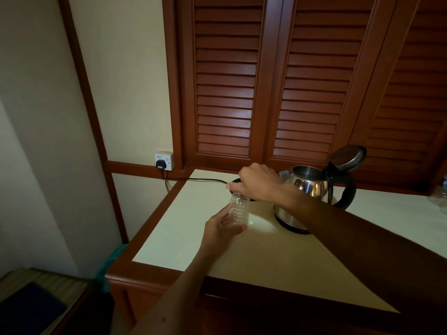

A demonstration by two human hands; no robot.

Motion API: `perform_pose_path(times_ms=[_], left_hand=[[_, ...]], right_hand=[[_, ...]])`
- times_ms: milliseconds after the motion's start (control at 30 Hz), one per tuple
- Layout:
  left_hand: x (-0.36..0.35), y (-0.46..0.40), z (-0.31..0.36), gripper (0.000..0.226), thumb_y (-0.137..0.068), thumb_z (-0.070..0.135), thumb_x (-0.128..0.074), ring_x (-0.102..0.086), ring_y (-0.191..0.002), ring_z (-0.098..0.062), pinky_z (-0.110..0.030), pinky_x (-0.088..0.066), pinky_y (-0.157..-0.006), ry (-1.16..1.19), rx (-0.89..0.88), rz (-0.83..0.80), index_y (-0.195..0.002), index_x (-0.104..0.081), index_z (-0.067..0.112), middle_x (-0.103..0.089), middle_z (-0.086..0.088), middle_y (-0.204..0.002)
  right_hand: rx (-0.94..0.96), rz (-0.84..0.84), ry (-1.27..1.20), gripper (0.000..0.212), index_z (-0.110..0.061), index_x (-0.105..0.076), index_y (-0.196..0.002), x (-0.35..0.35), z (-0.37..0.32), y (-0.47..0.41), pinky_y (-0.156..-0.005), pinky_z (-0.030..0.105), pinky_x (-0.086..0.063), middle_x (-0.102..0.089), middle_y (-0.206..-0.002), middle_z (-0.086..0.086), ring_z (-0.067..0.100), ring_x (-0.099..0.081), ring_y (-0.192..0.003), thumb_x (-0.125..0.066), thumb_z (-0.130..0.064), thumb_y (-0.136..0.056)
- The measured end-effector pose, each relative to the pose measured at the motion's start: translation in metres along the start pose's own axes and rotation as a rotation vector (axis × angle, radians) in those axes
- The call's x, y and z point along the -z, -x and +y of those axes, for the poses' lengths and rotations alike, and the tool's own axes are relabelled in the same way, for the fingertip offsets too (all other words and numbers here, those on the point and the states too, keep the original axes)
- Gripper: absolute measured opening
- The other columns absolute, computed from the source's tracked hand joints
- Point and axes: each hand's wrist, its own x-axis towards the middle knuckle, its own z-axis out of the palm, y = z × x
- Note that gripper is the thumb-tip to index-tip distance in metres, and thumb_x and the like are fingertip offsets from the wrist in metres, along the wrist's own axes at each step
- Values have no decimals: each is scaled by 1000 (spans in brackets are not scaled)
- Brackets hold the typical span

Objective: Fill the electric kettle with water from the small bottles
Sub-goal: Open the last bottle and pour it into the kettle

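While the wall socket (164, 162) with its black plug sits at middle left of the frame and a black cord (198, 179) runs rightward from it along the back of the counter, the left hand (221, 232) at lower centre curls round the lower body of a small clear bottle (239, 210), thumb on the near side and fingers wrapped behind, so the bottle stands upright on the pale counter (183, 228). Just above it, the right hand (260, 183) reaches in from the right with fingers bunched down over the bottle's neck, pinching at the top; the cap itself is covered by the fingers and cannot be made out. Whether any water is in the bottle is hard to tell. A dark round shape behind the right hand is mostly hidden. To the right of centre stands the steel kettle (312, 187), its lid (348, 157) tipped up, its lower body partly covered by the right forearm. At the far right edge something clear and crinkled (439, 197) is cut off by the frame.
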Motion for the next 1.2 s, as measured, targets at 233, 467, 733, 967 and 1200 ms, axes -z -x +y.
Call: perform_pose_path(times_ms=[233,467,733,967,1200], left_hand=[[-1,-5,-5,51,-78,11,-81,-69,-104,-11,-42,-55,-96,-39,-1,36,-113,-63,44,-73,9,-111],[-1,-6,-7,49,-82,15,-79,-67,-107,-11,-29,-57,-90,-79,-17,41,-116,-59,44,-71,11,-115],[-3,-6,-6,45,-83,25,-78,-67,-102,-4,-25,-55,-93,-216,-3,80,-120,-58,41,-70,11,-118],[-7,-5,1,63,-87,34,-73,-60,-111,-9,-8,-39,-86,-462,61,73,-144,-45,31,-62,8,-130],[-13,-5,-10,52,-92,26,-65,-58,-122,-23,-29,-43,-103,-862,9,-28,-141,-51,18,-60,-2,-138]], right_hand=[[183,-288,-195,21,-14,-62,-103,21,24,-1,-66,30,-45,-62,-83,-1,12,-57,-76,-58,-32,-93],[174,31,206,48,-9,-56,-77,-5,15,-3,-58,34,-38,-52,-72,6,27,-51,-66,-39,-51,-94],[-24,160,-391,37,-23,-51,-96,-54,21,10,-65,33,-44,-55,-87,-6,16,-55,-79,-51,-59,-88],[-197,150,-917,41,-20,-55,-118,-85,13,29,-67,19,-45,-66,-101,-5,6,-62,-90,-65,-43,-86],[-313,199,-834,57,-19,-43,-131,-85,43,65,-79,29,-53,-57,-112,-2,16,-59,-99,-67,-38,-83]])
